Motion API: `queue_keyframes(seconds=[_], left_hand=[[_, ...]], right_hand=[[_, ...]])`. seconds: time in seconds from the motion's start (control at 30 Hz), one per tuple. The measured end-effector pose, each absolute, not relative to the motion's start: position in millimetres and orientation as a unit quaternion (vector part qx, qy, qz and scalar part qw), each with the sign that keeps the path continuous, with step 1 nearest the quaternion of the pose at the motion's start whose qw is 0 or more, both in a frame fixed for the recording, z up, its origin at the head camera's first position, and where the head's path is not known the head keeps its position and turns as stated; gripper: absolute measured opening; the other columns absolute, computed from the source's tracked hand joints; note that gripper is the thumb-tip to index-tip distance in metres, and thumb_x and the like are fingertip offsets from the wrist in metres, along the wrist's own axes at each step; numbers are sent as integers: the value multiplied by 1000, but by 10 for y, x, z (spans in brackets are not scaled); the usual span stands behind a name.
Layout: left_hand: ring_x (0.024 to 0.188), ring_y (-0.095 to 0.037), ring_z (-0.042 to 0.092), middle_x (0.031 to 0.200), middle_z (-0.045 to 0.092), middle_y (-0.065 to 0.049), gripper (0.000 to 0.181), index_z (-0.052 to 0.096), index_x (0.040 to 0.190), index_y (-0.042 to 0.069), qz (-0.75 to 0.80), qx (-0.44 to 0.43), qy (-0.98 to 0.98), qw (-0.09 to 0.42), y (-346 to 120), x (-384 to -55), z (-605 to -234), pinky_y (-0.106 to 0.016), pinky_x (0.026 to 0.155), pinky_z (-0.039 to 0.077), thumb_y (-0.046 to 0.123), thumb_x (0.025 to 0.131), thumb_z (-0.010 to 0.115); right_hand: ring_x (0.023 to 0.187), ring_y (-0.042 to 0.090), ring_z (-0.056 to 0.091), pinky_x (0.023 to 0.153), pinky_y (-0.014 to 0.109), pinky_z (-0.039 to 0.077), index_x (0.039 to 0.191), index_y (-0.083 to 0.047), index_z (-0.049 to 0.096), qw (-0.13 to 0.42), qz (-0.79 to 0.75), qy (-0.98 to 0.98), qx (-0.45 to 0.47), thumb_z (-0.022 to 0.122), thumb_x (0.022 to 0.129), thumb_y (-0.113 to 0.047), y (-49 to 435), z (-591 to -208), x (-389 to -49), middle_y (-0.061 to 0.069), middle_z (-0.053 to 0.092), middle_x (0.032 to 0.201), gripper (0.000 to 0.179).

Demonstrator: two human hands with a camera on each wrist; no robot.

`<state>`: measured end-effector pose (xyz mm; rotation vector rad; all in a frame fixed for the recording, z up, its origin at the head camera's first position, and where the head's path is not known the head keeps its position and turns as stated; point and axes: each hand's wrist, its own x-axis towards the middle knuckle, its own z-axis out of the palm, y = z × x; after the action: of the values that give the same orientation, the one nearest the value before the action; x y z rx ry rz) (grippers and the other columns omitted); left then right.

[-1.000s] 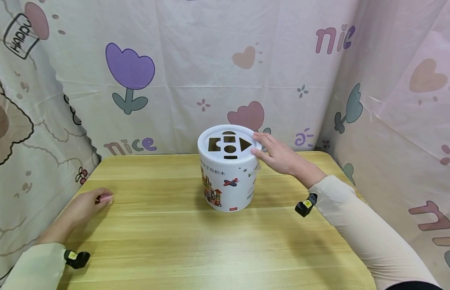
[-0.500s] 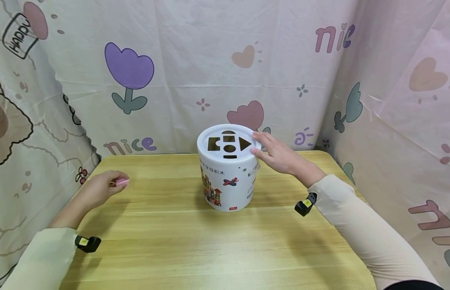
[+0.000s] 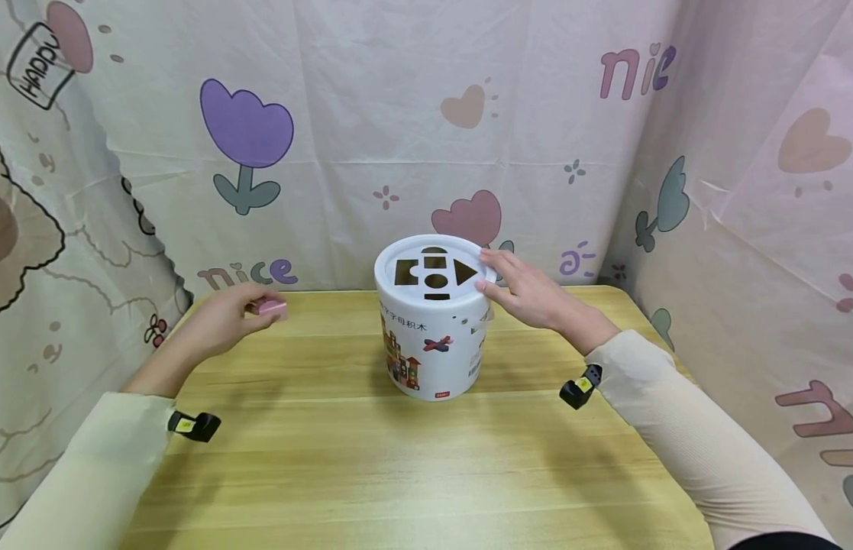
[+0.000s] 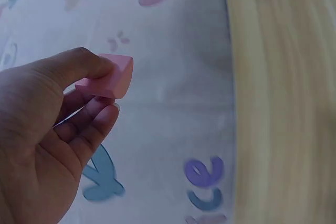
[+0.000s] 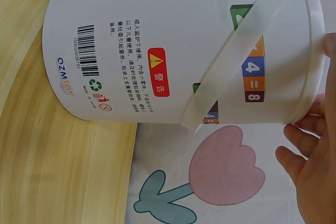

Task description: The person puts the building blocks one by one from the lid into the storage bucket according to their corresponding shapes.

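Note:
A white toy-block bucket (image 3: 436, 355) stands upright on the table, its lid (image 3: 408, 248) cut with several shaped holes. My right hand (image 3: 525, 294) rests on the right edge of that lid, thumb and fingertips at the rim and the other fingers loosely bent. In the right wrist view a translucent handle (image 5: 236, 51) hangs down the bucket's side. To the left of the bucket, my left hand (image 3: 223, 321) is raised over the table. It pinches a small pink block (image 4: 122, 77) between thumb and fingers; the thumb covers part of its top face.
The wooden table (image 3: 344, 473) ends at the back against a printed curtain (image 3: 357, 92). More curtain (image 3: 756, 252) hangs along the right side, and another stretch runs along the left. Each wrist carries a small black camera, the left one (image 3: 195, 426) just above the table.
My left hand has moved up and to the right, away from the table's left edge, carrying the pink block. The right hand and the bucket stay where they were.

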<state>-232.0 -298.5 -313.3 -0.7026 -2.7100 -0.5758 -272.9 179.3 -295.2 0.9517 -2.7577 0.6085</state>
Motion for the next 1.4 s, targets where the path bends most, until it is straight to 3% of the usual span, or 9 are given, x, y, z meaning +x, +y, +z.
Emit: queue_keyframes(seconds=[0.37, 0.7, 1.03, 1.4], left_hand=[[84, -20, 58, 94, 66, -5, 16, 69, 107, 7, -224, -285, -922, 136, -2486, -2452, -2660, -40, 75, 49, 13, 92, 69], [89, -20, 60, 97, 66, -4, 18, 69, 107, 7, -228, -309, -916, 113, -1998, -2552, -2300, -40, 81, 51, 13, 90, 72], [90, -22, 59, 97, 66, -6, 17, 68, 106, 8, -232, -329, -913, 70, -1589, -2720, -2060, -39, 81, 51, 17, 92, 70], [100, -24, 59, 104, 66, -9, 17, 66, 108, 8, -221, -334, -915, 46, -1295, -2975, -1922, -39, 90, 49, 14, 92, 69]], right_hand=[[136, 35, 37, 108, 56, 33, 154, -15, 32, 80, 201, -924, 315, 37, 101, -56, 1802, -2944, -2726, 8, 29, 156, 67], [136, 33, 38, 108, 54, 34, 152, -14, 34, 87, 197, -923, 318, 38, 101, -55, 1811, -2944, -2743, 7, 30, 156, 66], [137, 34, 37, 108, 55, 33, 153, -14, 33, 86, 196, -924, 316, 38, 101, -55, 1809, -2943, -2737, 7, 29, 157, 66], [136, 36, 38, 108, 56, 34, 153, -14, 32, 85, 195, -924, 319, 37, 101, -57, 1812, -2963, -2735, 8, 28, 157, 68]])
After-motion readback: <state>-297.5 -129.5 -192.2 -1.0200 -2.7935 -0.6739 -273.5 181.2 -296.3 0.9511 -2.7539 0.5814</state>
